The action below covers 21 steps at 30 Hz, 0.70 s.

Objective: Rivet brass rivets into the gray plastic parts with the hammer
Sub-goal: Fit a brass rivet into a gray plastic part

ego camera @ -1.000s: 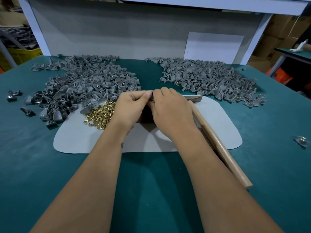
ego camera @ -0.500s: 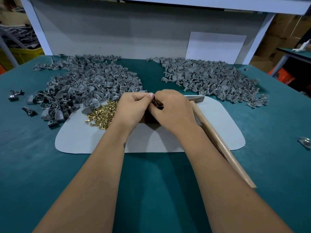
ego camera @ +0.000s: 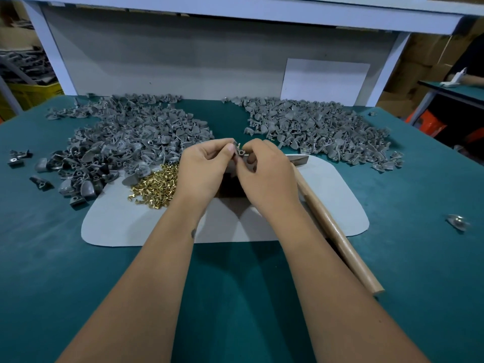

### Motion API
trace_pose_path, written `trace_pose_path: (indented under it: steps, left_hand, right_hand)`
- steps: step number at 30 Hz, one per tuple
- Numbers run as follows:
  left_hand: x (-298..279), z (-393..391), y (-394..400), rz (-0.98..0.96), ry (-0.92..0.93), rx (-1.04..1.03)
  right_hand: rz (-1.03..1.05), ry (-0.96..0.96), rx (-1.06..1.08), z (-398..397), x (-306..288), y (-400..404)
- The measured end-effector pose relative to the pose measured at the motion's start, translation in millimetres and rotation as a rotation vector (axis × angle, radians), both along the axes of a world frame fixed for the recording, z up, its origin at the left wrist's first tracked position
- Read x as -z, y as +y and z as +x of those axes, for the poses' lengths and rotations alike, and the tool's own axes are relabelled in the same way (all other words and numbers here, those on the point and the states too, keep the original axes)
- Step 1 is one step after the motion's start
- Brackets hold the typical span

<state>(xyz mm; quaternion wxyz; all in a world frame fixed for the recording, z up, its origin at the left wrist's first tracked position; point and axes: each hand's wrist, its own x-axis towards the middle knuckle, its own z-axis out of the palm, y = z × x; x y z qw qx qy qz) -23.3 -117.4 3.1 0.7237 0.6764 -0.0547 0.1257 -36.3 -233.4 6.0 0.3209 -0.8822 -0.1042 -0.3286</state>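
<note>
The left hand (ego camera: pixel 203 170) and the right hand (ego camera: pixel 267 174) meet fingertip to fingertip above the middle of the pale gray mat (ego camera: pixel 131 224), both pinching one small gray plastic part (ego camera: pixel 239 152) between them. The fingers of each hand are curled in around it (whether a rivet already sits in the part is too small to tell). Just left of the left hand, touching its wrist side, lies the heap of brass rivets (ego camera: pixel 154 186) on the mat. Just right of the right hand lies the hammer (ego camera: pixel 337 234), its metal head near the knuckles and its wooden handle running back toward the person across the mat edge; neither hand touches it. Farther out on the green table (ego camera: pixel 52 284), a left pile of gray parts (ego camera: pixel 125 142) and a right pile of gray parts (ego camera: pixel 322 129) flank the hands.
</note>
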Motion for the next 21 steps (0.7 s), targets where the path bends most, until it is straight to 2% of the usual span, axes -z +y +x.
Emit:
trace_pose_path:
  steps: [4, 7, 9, 14, 17, 21]
  left_hand:
    - [-10.9, -12.4, -18.6, -0.034, -0.058, 0.023]
    - [-22.1, -20.8, -42.3, 0.059, -0.124, 0.064]
    - [-27.5, -24.6, -67.2, 0.175, -0.097, 0.2]
    - [-22.0, -42.0, -148.4, 0.645, -0.117, 0.451]
    - [-13.0, -56.9, -185.8, 0.789, -0.176, 0.553]
    - [1.0, -69.2, -209.1, 0.964, -0.224, 0.607]
  right_hand:
    - [0.197, 0.008, -0.019, -15.2, -17.0, -8.7]
    - [0.327, 0.07, 0.007, -31.5, -25.7, -37.2]
    - [0.396, 0.131, 0.08, -43.9, -27.2, -70.4]
    - [0.245, 0.331, 0.556, -84.4, -18.0, -172.4]
    - [0.129, 0.456, 0.858, -116.9, -9.6, -218.7]
    - [0.093, 0.623, 0.98, -138.4, -3.3, -241.5]
